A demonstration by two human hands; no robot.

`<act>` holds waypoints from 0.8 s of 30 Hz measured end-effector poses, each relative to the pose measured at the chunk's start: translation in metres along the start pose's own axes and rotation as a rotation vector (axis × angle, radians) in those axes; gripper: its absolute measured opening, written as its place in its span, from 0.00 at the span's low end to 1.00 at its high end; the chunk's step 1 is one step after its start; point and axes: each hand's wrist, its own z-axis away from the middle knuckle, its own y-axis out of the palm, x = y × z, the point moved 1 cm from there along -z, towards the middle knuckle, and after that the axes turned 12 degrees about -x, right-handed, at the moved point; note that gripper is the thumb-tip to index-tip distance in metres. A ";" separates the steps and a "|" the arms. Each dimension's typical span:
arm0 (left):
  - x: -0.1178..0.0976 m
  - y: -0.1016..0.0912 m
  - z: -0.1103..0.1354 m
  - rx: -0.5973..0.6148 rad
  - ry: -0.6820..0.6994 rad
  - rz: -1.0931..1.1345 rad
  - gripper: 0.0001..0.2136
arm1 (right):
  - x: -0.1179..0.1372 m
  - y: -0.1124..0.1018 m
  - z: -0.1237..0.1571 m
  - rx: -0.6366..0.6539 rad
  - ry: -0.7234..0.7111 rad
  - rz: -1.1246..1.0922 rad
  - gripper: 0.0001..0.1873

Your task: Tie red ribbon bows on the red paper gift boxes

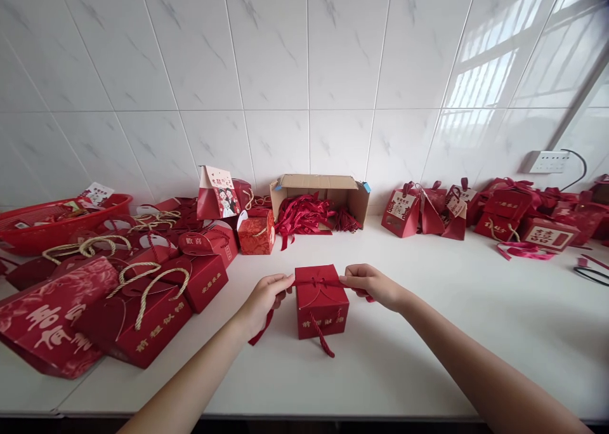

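A small red gift box [309,301] with gold characters on its front stands upright on the white table in front of me. Across its closed top runs a red ribbon [329,282], drawn out to both sides. My left hand [267,297] pinches one end just left of the box, and a loose tail hangs beneath the fingers. On the right, my right hand [375,286] is closed on the other end, close to the box's top edge. A dark red twisted cord handle [322,335] droops over the front of the box.
Many red gift boxes [137,316] with cord handles crowd the left, beside a red plastic basket [124,200]. An open cardboard box [358,199] of red ribbons [304,213] is against the tiled wall. More red boxes [504,209] stand at right, near a power strip [547,162].
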 end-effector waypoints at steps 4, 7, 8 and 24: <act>-0.009 -0.004 0.004 -0.001 0.053 -0.147 0.18 | -0.002 -0.007 0.002 0.030 -0.028 -0.043 0.21; -0.020 -0.011 0.007 -0.016 0.078 -0.355 0.18 | 0.001 -0.015 0.008 0.059 -0.006 -0.197 0.16; -0.024 -0.013 0.007 -0.059 0.098 -0.400 0.17 | 0.004 -0.018 0.010 0.064 -0.003 -0.255 0.15; -0.049 0.067 0.003 -0.451 0.911 -0.706 0.13 | 0.049 -0.019 0.025 -0.005 -0.028 -0.461 0.15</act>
